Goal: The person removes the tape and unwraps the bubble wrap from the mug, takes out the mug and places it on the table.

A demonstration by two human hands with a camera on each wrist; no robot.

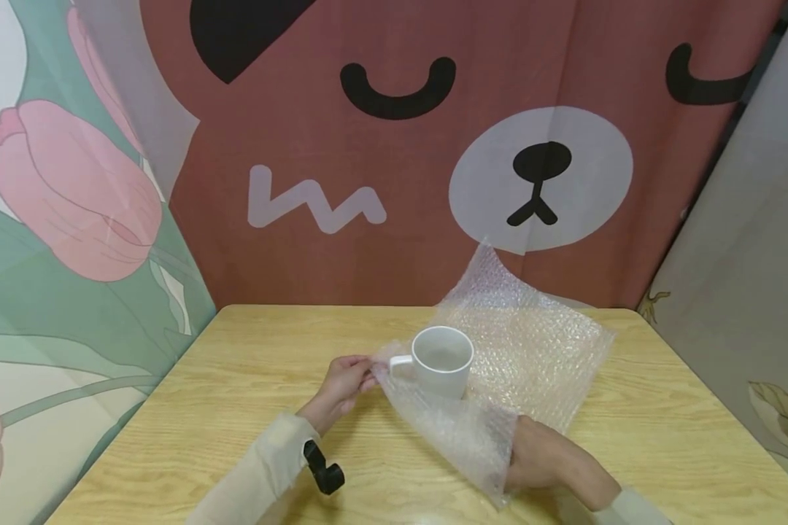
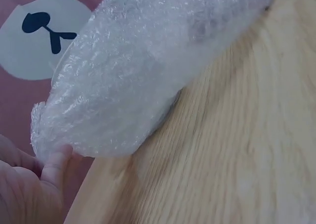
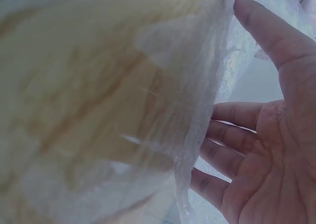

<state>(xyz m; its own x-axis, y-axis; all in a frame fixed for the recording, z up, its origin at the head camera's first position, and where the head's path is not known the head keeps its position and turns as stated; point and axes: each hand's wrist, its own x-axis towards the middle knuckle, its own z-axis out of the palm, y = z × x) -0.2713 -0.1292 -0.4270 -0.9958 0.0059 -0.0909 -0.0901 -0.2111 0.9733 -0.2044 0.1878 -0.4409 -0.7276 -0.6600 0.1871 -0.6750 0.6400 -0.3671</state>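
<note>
On the wooden table (image 1: pixel 236 379), near its middle, a white mug (image 1: pixel 441 360) stood upright on a sheet of bubble wrap (image 1: pixel 538 343), mouth up, its handle pointing toward the person's left. The sheet's long axis ran from its near corner, just in front of the mug, to a far corner curling up behind the mug against the bear-face curtain (image 1: pixel 433 146). The left hand (image 1: pixel 341 386), just left of the mug's handle, pinched the sheet's left edge between curled fingers. The right hand (image 1: pixel 545 459), in front of the mug and to its right, held the near corner with fingers only loosely bent; the lifted wrap hid its fingertips from the head view. A tulip-print cloth (image 1: pixel 72 219) hung left of the mug.
</note>
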